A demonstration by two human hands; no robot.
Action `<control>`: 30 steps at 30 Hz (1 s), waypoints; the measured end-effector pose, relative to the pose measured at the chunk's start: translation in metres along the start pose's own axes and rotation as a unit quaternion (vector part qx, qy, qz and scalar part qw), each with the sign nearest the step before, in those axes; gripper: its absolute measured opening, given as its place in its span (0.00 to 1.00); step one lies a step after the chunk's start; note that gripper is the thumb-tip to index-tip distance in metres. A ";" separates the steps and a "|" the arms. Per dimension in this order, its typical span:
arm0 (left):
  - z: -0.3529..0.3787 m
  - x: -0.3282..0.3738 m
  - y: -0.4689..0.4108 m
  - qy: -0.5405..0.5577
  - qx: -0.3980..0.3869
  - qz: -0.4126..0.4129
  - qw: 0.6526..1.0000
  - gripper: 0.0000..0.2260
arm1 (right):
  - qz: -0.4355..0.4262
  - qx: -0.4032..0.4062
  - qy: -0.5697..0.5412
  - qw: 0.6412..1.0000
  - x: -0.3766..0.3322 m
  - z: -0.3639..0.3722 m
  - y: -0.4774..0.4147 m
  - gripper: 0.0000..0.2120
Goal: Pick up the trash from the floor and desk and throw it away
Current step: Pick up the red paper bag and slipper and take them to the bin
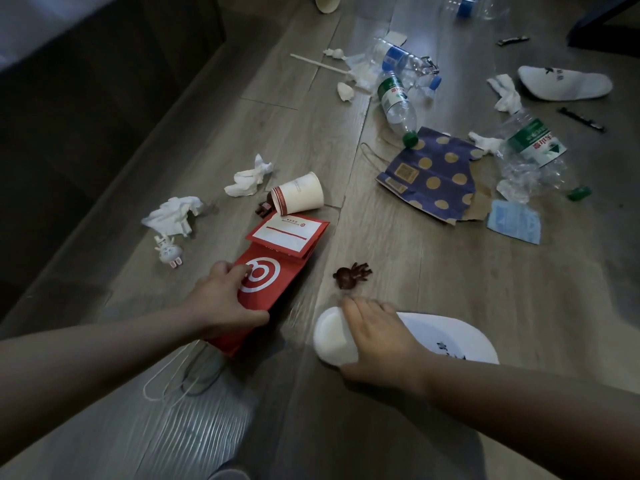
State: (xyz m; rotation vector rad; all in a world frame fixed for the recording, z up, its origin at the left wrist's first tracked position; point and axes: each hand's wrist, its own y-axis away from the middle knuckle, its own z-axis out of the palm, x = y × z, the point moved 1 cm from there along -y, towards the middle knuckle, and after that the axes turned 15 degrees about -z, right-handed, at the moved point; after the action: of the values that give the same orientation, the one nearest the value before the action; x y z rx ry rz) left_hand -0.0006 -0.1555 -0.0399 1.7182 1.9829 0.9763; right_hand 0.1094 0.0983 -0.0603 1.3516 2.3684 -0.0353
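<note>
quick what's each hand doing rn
Left hand: closed on the red paper bag, gripping its edge on the floor.
Right hand: fingers curled over the toe of the white slipper; whether it truly grips cannot be told.

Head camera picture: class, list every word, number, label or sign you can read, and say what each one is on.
No text can be quoted with confidence.
Red paper bag: white ring logo; the print on its white label is too small.
Green-label bottle: large characters, too blurred.
Second green-label bottle: print unreadable.
Paper cup: faint print, unreadable.
White slipper: dark marks, partly hidden.
Polka-dot bag: square code, no legible words.
</note>
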 end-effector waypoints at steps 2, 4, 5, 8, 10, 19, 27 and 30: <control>0.002 0.000 -0.001 0.002 0.000 0.003 1.000 0.49 | -0.025 -0.009 0.013 1.000 0.002 0.000 0.003 0.39; 0.003 -0.001 -0.003 -0.002 0.003 0.005 1.000 0.47 | -0.034 -0.012 0.010 0.999 0.003 -0.001 0.004 0.39; 0.003 -0.001 -0.003 -0.005 0.004 0.005 1.000 0.46 | -0.034 -0.014 0.004 0.999 0.002 -0.001 0.004 0.39; 0.004 -0.001 -0.004 -0.006 0.000 0.004 1.000 0.46 | -0.028 -0.004 -0.002 1.000 0.006 -0.003 0.001 0.40; 0.003 0.000 -0.004 -0.008 -0.002 0.005 1.000 0.45 | -0.014 0.020 0.000 1.000 0.014 -0.009 -0.005 0.40; 0.002 0.002 0.001 -0.012 -0.005 0.005 1.000 0.45 | 0.047 -0.031 0.007 0.998 0.058 -0.019 -0.041 0.57; 0.002 0.004 0.009 0.001 -0.009 0.015 1.000 0.46 | 0.032 -0.020 -0.001 0.999 0.061 -0.019 -0.038 0.49; 0.002 0.007 0.015 0.011 0.005 0.026 1.000 0.46 | 0.033 -0.012 0.010 0.999 0.056 -0.023 -0.034 0.43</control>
State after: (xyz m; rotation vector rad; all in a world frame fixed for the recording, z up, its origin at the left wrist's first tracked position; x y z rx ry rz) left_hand 0.0098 -0.1478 -0.0295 1.7798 1.9685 1.0088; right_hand 0.0482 0.1315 -0.0655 1.4256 2.3307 0.0245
